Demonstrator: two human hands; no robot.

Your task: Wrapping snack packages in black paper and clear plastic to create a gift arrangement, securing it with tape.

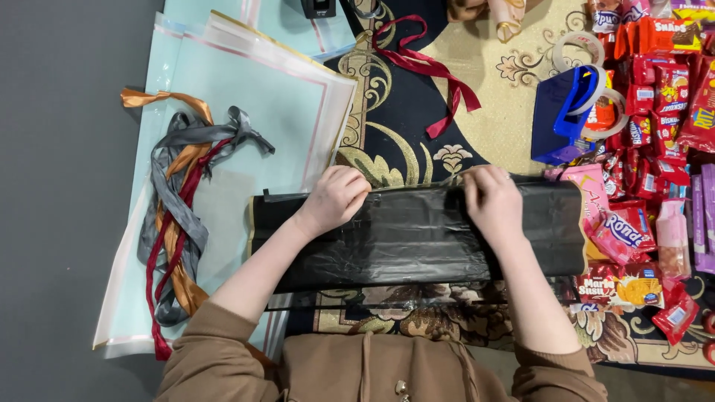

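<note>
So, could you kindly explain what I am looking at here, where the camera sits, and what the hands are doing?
There is no machine: one camera on a person's head looks straight down at their own two bare hands. The left hand and right hand both press on the top edge of a black sheet, laid flat across a patterned rug. To the left lie pale blue sheets with a bundle of ribbons on them. A red ribbon lies further up. To the right are a blue tape dispenser and many snack packets, mostly red and pink.

Heap of red and pink snack packets [655, 149] at far right
</note>
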